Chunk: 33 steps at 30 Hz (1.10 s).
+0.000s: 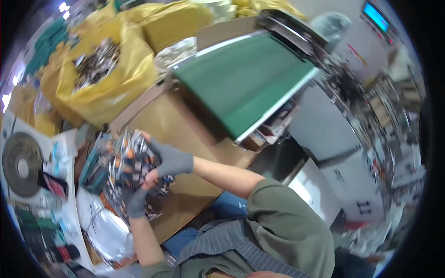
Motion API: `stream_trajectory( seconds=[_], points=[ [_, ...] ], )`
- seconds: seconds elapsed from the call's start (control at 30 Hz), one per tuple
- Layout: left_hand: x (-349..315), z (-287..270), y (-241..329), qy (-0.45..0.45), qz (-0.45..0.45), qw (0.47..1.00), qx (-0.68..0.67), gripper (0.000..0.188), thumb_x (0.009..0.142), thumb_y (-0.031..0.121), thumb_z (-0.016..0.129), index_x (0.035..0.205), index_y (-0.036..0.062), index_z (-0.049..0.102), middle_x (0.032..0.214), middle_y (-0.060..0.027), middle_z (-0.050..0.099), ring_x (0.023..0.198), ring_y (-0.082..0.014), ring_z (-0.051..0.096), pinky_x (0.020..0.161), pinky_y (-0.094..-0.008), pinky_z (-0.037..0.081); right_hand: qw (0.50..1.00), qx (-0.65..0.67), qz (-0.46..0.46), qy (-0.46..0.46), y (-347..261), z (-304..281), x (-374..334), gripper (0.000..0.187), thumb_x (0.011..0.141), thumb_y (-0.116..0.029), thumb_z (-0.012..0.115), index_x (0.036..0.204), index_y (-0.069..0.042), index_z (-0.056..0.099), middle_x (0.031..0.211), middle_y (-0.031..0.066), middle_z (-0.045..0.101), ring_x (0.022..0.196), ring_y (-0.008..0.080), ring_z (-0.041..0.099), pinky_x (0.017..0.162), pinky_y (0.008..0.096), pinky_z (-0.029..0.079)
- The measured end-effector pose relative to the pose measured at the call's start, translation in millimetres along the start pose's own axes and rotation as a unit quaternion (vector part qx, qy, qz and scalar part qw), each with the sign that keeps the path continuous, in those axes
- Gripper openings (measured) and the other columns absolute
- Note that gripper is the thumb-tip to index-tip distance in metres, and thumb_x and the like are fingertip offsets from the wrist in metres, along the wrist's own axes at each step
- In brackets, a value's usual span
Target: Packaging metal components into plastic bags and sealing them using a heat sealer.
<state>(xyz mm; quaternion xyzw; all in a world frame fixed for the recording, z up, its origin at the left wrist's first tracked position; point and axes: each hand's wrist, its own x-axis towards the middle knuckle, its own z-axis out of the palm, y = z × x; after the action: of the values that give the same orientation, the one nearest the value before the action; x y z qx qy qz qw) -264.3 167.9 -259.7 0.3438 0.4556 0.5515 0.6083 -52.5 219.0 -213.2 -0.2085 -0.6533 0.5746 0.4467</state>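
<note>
Both of my hands wear grey gloves with bare fingertips. Between them is a thick bundle of small wired parts [132, 160], with silvery strands and black, orange and pale ends. My right hand [170, 160] grips the bundle from its right side. From below, my left hand [135, 199] presses against it, its fingers partly hidden by the parts. More of the same parts hang or lie under my hands, above the left end of a brown tabletop [185, 197]. Motion blur hides the finer shape of the pieces.
A green conveyor belt [245, 74] rises beyond the tabletop. An open yellow bag [134, 69] full of metallic pieces stands at the far left. A round fan [22, 164], a phone [54, 184] and a clear plastic bag [104, 227] lie left. A grey machine cabinet [320, 120] stands right.
</note>
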Motion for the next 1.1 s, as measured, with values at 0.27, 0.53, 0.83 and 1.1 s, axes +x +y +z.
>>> stream_trajectory(
  seconds=[0.27, 0.53, 0.83, 1.1],
  points=[
    [-61, 12, -6, -0.128, 0.225, 0.902, 0.346, 0.071, 0.073, 0.019, 0.071, 0.135, 0.0064, 0.037, 0.131, -0.0117, 0.047, 0.113, -0.0256, 0.051, 0.096, -0.0363, 0.042, 0.974, 0.110, 0.195, 0.022, -73, 60, -48, 0.098, 0.062, -0.030, 0.082, 0.140, -0.005, 0.027, 0.124, 0.0211, 0.048, 0.119, 0.0243, 0.045, 0.099, 0.0375, 0.037],
    [-150, 26, -32, -0.080, -0.169, 0.973, -0.134, 0.051, 0.081, 0.028, 0.061, 0.123, 0.0009, 0.047, 0.119, -0.0110, 0.053, 0.107, -0.0202, 0.053, 0.089, -0.0328, 0.046, 0.893, 0.253, 0.343, -0.142, -18, 84, -46, 0.024, 0.077, -0.012, 0.063, 0.095, 0.003, 0.064, 0.089, 0.0139, 0.064, 0.083, 0.0220, 0.062, 0.072, 0.0327, 0.054],
    [-165, -227, 40, 0.254, 0.175, 0.695, 0.649, 0.041, 0.072, 0.034, 0.073, 0.093, 0.0020, 0.059, 0.080, -0.0086, 0.059, 0.075, -0.0196, 0.057, 0.068, -0.0335, 0.046, 0.910, 0.273, 0.275, -0.147, 13, 109, -54, 0.016, 0.074, -0.016, 0.058, 0.074, 0.000, 0.056, 0.070, 0.0132, 0.059, 0.072, 0.0224, 0.059, 0.070, 0.0322, 0.049],
    [-141, -312, 54, 0.317, 0.224, 0.865, 0.318, 0.023, 0.094, 0.024, 0.041, 0.088, 0.0064, 0.053, 0.073, 0.0029, 0.043, 0.068, -0.0104, 0.044, 0.064, -0.0239, 0.040, 0.935, 0.188, 0.206, -0.218, 21, 140, -41, 0.034, 0.078, -0.016, 0.062, 0.104, 0.006, 0.061, 0.091, 0.0124, 0.065, 0.078, 0.0176, 0.062, 0.075, 0.0269, 0.047]
  ],
)
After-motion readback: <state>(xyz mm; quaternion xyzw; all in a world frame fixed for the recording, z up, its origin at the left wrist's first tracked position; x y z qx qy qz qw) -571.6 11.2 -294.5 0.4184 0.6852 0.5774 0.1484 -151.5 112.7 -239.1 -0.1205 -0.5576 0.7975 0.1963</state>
